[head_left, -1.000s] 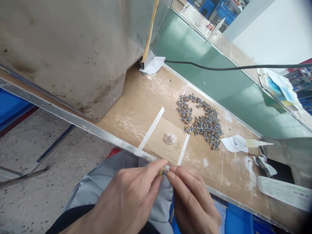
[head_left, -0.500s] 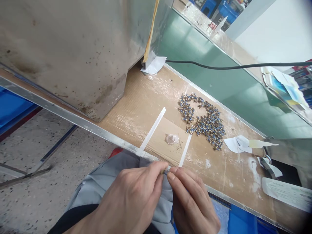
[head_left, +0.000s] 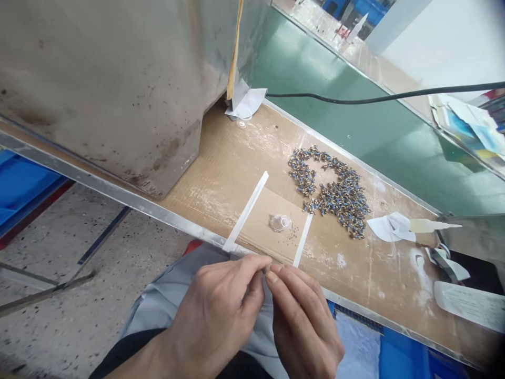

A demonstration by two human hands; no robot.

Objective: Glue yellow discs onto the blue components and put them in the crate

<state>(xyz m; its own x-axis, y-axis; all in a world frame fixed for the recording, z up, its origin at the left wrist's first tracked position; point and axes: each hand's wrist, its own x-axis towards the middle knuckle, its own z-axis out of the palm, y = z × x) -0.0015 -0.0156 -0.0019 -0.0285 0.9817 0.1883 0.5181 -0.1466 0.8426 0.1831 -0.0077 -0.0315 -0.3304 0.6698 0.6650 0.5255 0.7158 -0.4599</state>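
My left hand (head_left: 221,310) and my right hand (head_left: 303,316) meet at the fingertips, just in front of the bench edge and above my lap. Both are closed in a pinch around something tiny, mostly covered by the fingers; its kind I cannot make out. Beyond them, a small clear round dish (head_left: 280,223) sits on a cardboard square between two white tape strips, with tiny specks (head_left: 291,235) scattered beside it. Further back lies a pile of small blue and brass-coloured metal parts (head_left: 343,197), spread in a rough ring.
A large stained metal housing (head_left: 118,95) stands at the left of the bench. At the right lie white paper pieces (head_left: 390,227), a pale-tipped nozzle bottle (head_left: 428,226) and a white labelled container (head_left: 469,302). A black cable (head_left: 335,100) crosses before the green back panel (head_left: 315,68).
Both hands have shifted slightly, the right one leftward, with fingertips drawn closer together. The blue-grey bit seen between them earlier is now mostly covered. The view has turned a little.
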